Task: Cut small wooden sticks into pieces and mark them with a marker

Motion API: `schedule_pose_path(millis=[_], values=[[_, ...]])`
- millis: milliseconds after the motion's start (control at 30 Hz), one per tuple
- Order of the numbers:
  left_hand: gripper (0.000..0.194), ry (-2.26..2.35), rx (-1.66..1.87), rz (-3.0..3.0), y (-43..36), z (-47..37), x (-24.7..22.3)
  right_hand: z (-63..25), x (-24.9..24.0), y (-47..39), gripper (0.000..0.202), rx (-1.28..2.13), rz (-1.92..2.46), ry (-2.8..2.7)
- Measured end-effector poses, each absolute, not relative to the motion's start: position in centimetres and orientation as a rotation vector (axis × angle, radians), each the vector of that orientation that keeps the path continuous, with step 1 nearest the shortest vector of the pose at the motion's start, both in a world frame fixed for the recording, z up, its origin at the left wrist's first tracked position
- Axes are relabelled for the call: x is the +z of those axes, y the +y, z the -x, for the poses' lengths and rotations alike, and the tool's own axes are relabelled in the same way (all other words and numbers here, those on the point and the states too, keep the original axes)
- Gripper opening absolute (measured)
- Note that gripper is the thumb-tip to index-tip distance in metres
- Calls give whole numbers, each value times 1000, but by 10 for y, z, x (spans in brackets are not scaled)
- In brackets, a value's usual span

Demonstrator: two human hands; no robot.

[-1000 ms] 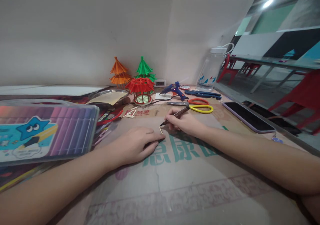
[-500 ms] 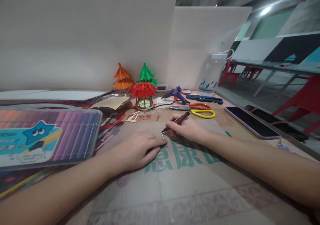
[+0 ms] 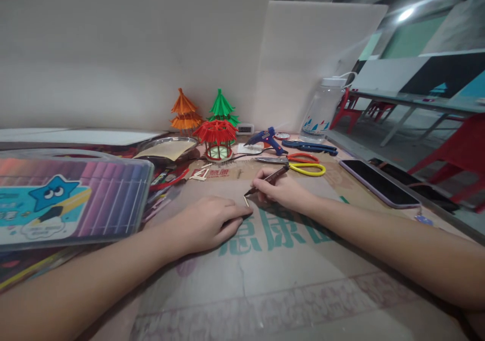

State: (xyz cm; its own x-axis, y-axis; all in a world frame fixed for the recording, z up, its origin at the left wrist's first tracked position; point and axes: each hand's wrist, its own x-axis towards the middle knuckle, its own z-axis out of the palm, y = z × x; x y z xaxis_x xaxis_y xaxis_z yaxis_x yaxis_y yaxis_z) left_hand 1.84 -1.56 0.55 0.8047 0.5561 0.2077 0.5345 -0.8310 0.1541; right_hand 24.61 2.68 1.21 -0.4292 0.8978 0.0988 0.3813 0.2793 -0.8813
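Left hand (image 3: pixel 212 222): bare, with slim, tapering fingers and softly rounded knuckles. Behind it, the left forearm (image 3: pixel 113 275) is bare to the picture's edge, narrow at the wrist, broader toward the elbow. Right hand (image 3: pixel 278 188): bare, of similar slender build. Behind it, the right forearm (image 3: pixel 371 232) is likewise bare, smooth in outline and widening evenly. Fingernail detail: too small to tell.
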Motion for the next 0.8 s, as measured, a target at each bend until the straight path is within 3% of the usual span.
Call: schedule_pose_path(millis=[800], values=[[37,896,320,-2879,-15,-18,6,-246,13,27,19,1052,1134,-1976]])
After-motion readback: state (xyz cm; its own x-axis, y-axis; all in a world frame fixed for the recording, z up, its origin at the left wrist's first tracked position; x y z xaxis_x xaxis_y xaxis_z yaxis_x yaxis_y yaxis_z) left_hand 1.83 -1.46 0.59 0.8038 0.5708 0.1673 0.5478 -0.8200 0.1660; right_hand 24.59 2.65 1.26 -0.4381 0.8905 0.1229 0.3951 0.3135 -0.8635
